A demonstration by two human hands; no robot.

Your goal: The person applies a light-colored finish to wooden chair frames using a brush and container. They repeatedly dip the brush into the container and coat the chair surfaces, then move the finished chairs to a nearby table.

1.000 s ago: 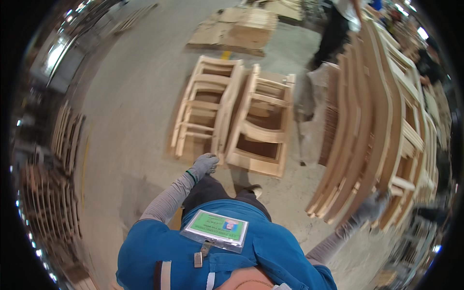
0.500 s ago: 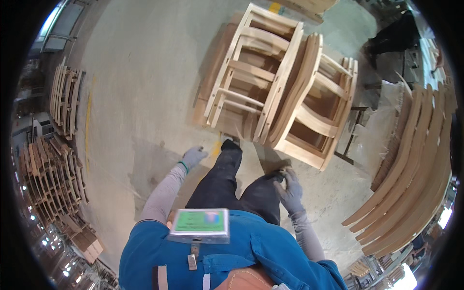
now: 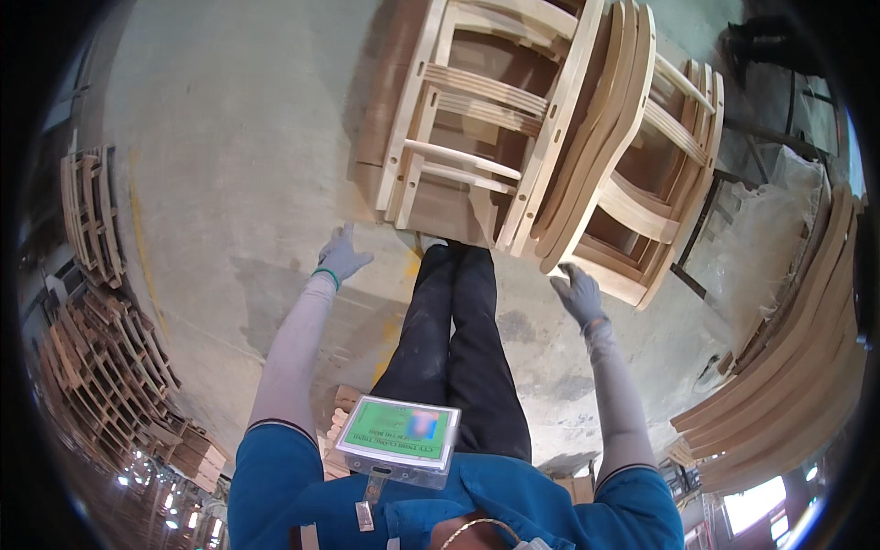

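Two stacks of pale wooden chair frames stand in front of me: a left stack of ladder-like frames (image 3: 552, 133) and a right stack with curved side rails (image 3: 640, 211). My left hand (image 3: 342, 254), in a grey glove, is open over the floor, left of and nearer than the left stack's lower end. Nothing is in it. My right hand (image 3: 580, 296), also gloved, is open with its fingers apart. Its fingertips are close to the near corner of the right stack; whether they touch is unclear. Cardboard shows under and between the frames.
Long curved wooden pieces (image 3: 779, 385) are stacked at the right, beside clear plastic sheeting (image 3: 761, 238). More wooden parts (image 3: 101, 357) are piled along the left. A yellow line (image 3: 144, 234) marks the floor. A dark-clothed figure (image 3: 779, 46) is at the far right.
I have moved closer to the chair frames, and my legs have come together. Both hands have moved forward and farther apart, the right one rising from beside my thigh toward the right stack.
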